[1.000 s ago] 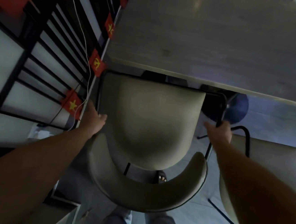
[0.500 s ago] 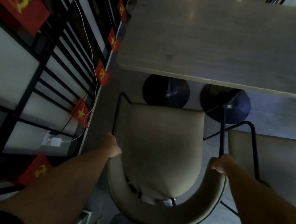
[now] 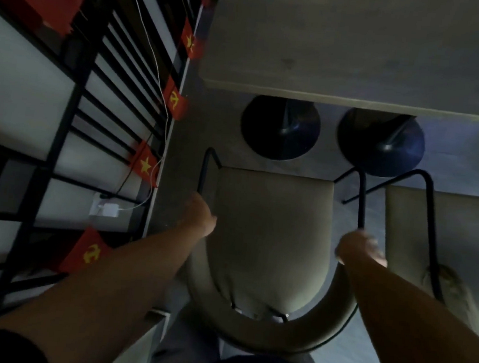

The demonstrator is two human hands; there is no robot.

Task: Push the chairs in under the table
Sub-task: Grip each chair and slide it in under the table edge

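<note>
A beige chair (image 3: 267, 242) sits at the centre of the frame, its seat wholly clear of the worktop (image 3: 362, 47) that fills the upper right. A strip of bare floor and two dark round bases (image 3: 280, 129) lie between the seat's front edge and the worktop's near edge. The left hand (image 3: 200, 215) grips the chair's black arm rail on the left side, fingers wrapped round it. The right hand (image 3: 357, 248) is on the right rail where it meets the curved backrest; it is blurred, so how far its fingers close cannot be told. A second chair (image 3: 442, 244) stands just beside the first at the right edge, cut off by the frame. At the left, a black rack (image 3: 72, 112) with small red flags (image 3: 146, 163) runs close along the chair's side, leaving a narrow gap. The dim light hides the chair legs beneath the seat.
</note>
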